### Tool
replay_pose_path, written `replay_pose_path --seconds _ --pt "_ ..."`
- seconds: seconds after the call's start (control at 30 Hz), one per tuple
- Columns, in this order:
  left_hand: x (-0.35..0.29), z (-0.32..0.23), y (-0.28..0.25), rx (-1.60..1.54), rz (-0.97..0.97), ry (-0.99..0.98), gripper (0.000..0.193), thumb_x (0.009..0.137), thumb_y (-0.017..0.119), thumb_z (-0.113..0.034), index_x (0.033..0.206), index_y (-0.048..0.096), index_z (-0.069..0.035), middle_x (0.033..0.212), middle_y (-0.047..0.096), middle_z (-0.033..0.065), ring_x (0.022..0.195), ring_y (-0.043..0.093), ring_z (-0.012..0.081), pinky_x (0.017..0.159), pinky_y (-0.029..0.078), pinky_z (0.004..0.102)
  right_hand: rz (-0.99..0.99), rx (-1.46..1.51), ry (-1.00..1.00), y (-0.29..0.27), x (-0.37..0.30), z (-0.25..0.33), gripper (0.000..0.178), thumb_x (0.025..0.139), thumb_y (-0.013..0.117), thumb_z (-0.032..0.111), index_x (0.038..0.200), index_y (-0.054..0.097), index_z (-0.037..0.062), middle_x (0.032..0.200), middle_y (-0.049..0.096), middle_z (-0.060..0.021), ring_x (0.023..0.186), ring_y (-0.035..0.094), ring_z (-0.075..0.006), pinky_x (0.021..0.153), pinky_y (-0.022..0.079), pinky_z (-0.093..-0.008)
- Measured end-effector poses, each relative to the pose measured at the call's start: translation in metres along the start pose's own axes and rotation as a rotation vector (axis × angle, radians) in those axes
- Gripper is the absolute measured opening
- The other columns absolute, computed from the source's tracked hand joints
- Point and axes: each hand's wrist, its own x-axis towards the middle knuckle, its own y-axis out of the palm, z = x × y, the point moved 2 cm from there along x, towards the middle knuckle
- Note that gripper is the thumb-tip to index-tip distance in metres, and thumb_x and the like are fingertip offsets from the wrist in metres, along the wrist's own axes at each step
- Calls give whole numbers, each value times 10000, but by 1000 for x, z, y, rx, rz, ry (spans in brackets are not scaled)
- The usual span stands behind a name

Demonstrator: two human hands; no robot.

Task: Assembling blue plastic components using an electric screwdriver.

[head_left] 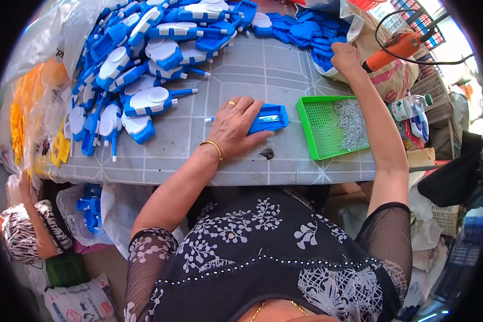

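My left hand [236,124] lies over a blue plastic casing [269,118] on the table, fingers wrapped on its left part and pressing it down. The casing's hollow side faces up, with a clear strip inside, and a white tip sticks out left of the hand. At the far right my right hand [346,57] is at the edge of a bag with loose flat blue plastic pieces [306,31]. Its fingers are curled closed; what they hold, if anything, is hidden. Just right of that hand hangs an orange electric screwdriver [393,51].
A green tray [308,129] of small metal screws stands right of the casing. Many blue-and-white assembled handheld units [150,102] are heaped at the left. A small dark piece [266,154] lies near the front edge. Another person [32,231] sits at the lower left.
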Motion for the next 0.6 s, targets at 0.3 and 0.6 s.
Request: replay_pose_path --seconds 0.3,0.6 --pt "-2 10 -8 -62 -387 -41 539 891 780 -313 1322 607 -39 1183 680 154 1084 631 346 943 460 449 120 1296 -165 -71 -88 105 292 977 704 116 1248 680 11 1144 718 -49 1054 664 -114 915 519 -283" --pt "-5 34 -13 -1277 -378 -413 289 973 701 -50 1254 645 -12 983 704 32 903 646 64 779 526 209 338 1653 -436 -109 -139 173 806 862 831 349 1521 463 67 1429 605 -97 1228 595 -172 994 505 -329"
